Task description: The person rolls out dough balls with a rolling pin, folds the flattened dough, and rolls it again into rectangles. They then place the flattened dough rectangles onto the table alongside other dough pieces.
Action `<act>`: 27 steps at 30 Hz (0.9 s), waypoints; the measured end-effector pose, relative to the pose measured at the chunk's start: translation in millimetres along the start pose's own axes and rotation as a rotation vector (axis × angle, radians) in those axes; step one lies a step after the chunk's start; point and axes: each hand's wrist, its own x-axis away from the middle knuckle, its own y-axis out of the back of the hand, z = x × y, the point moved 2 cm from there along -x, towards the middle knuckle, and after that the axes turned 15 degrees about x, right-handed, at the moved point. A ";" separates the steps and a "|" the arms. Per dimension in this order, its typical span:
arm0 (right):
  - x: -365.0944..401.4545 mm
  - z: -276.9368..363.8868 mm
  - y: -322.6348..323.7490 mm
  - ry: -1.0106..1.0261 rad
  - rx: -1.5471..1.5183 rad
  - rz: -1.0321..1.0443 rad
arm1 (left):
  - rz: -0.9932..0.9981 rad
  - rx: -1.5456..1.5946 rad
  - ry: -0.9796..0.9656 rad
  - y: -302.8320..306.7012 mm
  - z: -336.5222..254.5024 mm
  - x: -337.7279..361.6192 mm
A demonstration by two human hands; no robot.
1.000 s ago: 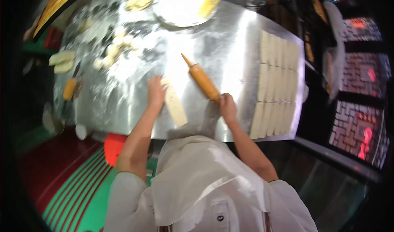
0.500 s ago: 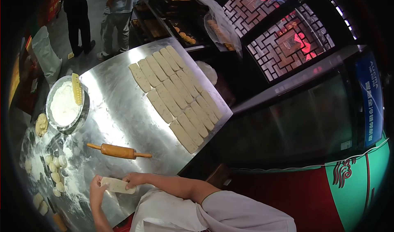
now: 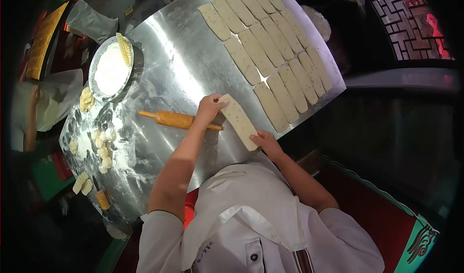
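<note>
A long flat speckled dough strip point(image 3: 239, 122) is stretched between my two hands above the metal table. My left hand point(image 3: 210, 107) pinches its upper end, and my right hand point(image 3: 266, 142) pinches its lower end. Just left of the strip lies a wooden rolling pin point(image 3: 174, 120), partly covered by my left forearm. Similar dough strips point(image 3: 261, 43) lie side by side in rows on the right part of the table, close beyond the held strip.
On the left stand a bowl of flour point(image 3: 110, 75) with a yellow scraper point(image 3: 123, 50), a dough lump point(image 3: 87, 99) and several dough balls point(image 3: 103, 152). A wooden-handled tool point(image 3: 102, 199) lies near the left edge. Another person's arm point(image 3: 32, 116) shows at far left.
Both hands have moved forward and right with the dough strip, towards the rows. The strip now hangs steeper and looks longer. The view has shifted, and another person has appeared at the left.
</note>
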 end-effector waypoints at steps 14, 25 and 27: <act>-1.0 -46.7 39.6 -0.114 -0.231 -0.199 | -0.121 -0.488 -0.140 -100.8 -0.6 -37.4; 29.9 -57.9 43.8 -0.222 -0.386 -0.319 | -0.112 -0.518 -0.338 -100.8 -0.1 -19.6; 33.9 -60.8 45.4 -0.279 -0.304 -0.224 | -0.047 -0.570 -0.356 -101.9 0.6 -20.7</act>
